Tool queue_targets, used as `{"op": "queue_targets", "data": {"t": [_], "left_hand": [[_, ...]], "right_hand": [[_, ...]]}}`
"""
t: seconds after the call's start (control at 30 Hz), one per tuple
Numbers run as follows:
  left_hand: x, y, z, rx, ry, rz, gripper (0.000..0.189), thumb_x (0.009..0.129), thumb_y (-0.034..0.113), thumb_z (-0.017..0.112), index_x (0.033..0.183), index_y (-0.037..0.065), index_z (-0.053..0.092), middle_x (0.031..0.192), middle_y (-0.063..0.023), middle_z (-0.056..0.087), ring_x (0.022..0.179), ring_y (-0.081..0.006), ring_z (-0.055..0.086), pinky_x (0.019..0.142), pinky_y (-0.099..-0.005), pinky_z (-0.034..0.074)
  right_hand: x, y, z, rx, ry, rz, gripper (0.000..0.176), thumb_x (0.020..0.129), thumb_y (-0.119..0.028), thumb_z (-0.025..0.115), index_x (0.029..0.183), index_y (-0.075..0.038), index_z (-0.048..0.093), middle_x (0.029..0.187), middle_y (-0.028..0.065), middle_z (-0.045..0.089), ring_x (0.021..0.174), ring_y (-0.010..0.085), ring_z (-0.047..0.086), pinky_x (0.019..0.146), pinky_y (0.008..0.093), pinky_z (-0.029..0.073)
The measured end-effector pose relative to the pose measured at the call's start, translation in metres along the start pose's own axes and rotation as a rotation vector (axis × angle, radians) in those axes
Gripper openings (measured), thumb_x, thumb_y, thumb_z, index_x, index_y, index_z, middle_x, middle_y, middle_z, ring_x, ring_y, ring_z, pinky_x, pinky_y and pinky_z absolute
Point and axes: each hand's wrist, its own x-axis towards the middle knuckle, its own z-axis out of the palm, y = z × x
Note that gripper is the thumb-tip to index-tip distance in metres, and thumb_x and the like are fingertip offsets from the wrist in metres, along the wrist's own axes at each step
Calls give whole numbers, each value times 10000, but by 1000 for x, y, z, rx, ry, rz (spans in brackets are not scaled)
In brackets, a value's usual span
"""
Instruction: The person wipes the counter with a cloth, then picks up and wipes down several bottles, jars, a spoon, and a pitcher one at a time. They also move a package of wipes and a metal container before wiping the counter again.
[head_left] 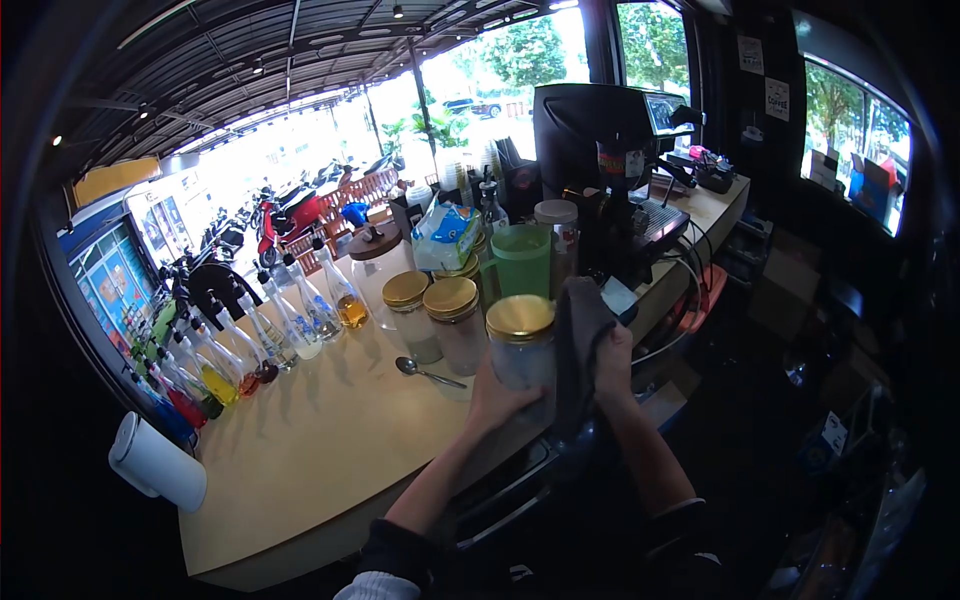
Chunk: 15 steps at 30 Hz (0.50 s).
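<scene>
The left hand (pixel 505 402) curls around the jar (pixel 522 362) within it while the right hand (pixel 613 362) clutches the cloth (pixel 580 335) just beside, seemingly for wiping, which next calls for a steady left hold.

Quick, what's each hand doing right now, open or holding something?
Left hand: holding a gold-lidded jar.
Right hand: holding a dark cloth.
</scene>
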Motion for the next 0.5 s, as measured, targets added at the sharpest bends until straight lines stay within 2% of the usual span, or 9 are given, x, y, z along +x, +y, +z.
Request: {"op": "queue_targets", "data": {"t": [0.07, 0.13, 0.2, 0.23, 0.27, 0.37, 0.4, 0.47, 0.5], "left_hand": [[-18, 5, -17, 19, -110, -153, 895, 534, 253, 843, 1268, -14, 406, 1169, -184, 555, 1116, -304, 547, 932, -400, 450], [-32, 27, -34, 139, -140, -126, 912, 524, 257, 844, 1274, -14, 401, 1164, -180, 560, 1118, -302, 546, 933, -399, 451], [-44, 29, -48, 260, -166, -108, 929, 515, 262, 846, 1280, -14, 397, 1158, -175, 565, 1121, -301, 545, 933, -398, 452], [-51, 22, -54, 235, -112, 8, 979, 514, 279, 843, 1315, -11, 361, 1198, -183, 548, 1153, -293, 529, 959, -407, 435], [-57, 18, -59, 213, -59, 125, 1028, 513, 296, 840, 1349, -8, 324, 1238, -191, 531, 1185, -285, 513, 984, -416, 419], [-69, 32, -80, 183, -8, 94, 1058, 486, 313, 848, 1341, -9, 315, 1192, -194, 557, 1149, -299, 543, 954, -419, 442], [-74, 34, -87, 193, -5, 27, 1031, 480, 313, 849, 1320, -8, 345, 1165, -190, 570, 1123, -295, 561, 938, -416, 452], [-83, 40, -103, 281, 21, 32, 1000, 474, 315, 850, 1294, -3, 375, 1160, -182, 574, 1111, -298, 568, 930, -416, 457], [-87, 44, -111, 361, 40, 47, 969, 468, 317, 851, 1269, 1, 405, 1154, -174, 578, 1099, -301, 576, 922, -417, 462]], "right_hand": [[-10, -15, 26, -263, -159, -105, 323, 913, -160, 571, 1181, 21, 570, 1103, 95, 616, 994, 171, 588, 895, 300, 454], [-6, -35, 49, -880, -644, -382, 361, 877, -200, 599, 1200, -39, 575, 1201, 125, 575, 1131, 290, 533, 978, 404, 405], [-11, -34, 76, -1015, -804, -525, 349, 863, -239, 602, 1168, -70, 596, 1205, 130, 567, 1148, 319, 513, 981, 415, 397], [-14, -32, 86, -1153, -956, -669, 339, 848, -278, 604, 1137, -101, 617, 1210, 136, 558, 1166, 347, 492, 983, 427, 390], [-12, -30, 92, -1139, -968, -672, 339, 848, -278, 604, 1137, -101, 617, 1210, 136, 558, 1166, 347, 492, 983, 427, 390], [10, -32, 115, -947, -1005, -128, 300, 878, -289, 576, 1076, -70, 631, 1154, 118, 586, 1114, 292, 538, 921, 397, 431], [10, -26, 119, -936, -1017, -127, 300, 878, -289, 576, 1076, -70, 631, 1154, 118, 586, 1114, 292, 538, 921, 397, 431], [8, -6, 129, -855, -858, 176, 284, 909, -253, 526, 1113, -76, 613, 1127, 111, 599, 1092, 288, 550, 895, 375, 445], [-6, -1, 133, -837, -902, 6, 295, 923, -261, 496, 1130, -85, 610, 1150, 89, 601, 1102, 273, 545, 911, 392, 429]]}}
